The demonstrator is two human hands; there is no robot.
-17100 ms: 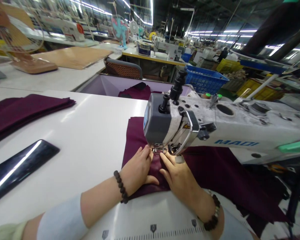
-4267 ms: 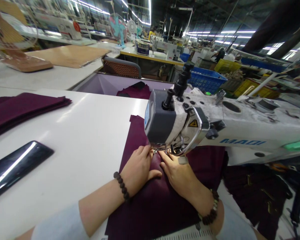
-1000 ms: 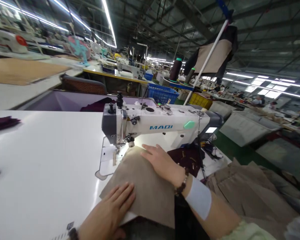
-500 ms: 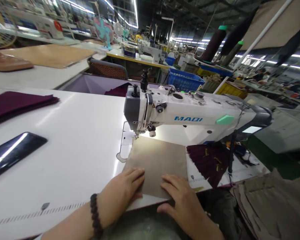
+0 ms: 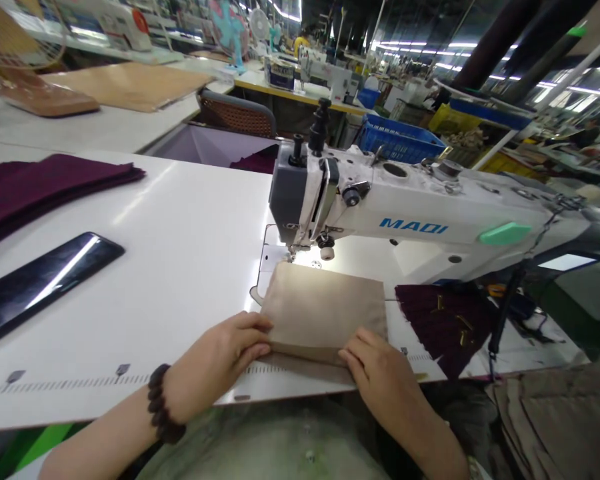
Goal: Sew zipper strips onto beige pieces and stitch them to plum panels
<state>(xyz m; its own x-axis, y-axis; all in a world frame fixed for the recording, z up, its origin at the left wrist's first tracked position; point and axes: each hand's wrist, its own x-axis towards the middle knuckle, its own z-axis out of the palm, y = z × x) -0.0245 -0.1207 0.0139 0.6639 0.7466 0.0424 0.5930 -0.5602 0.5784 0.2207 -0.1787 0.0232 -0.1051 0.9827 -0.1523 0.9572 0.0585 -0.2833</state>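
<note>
Left hand [image 5: 213, 363] pinches beige cloth [image 5: 325, 307] at its seven o'clock corner, right hand [image 5: 387, 377] pinches its five o'clock edge, sewing machine [image 5: 420, 203] at one o'clock.

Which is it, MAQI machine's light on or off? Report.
On: bright glow beneath the sewing machine's head, spilling onto the beige cloth.

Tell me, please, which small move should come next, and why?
Perhaps ease the beige cloth slightly forward toward the presser foot: the left hand and right hand hold its near edge, and its far left corner lies close to the foot.
</note>
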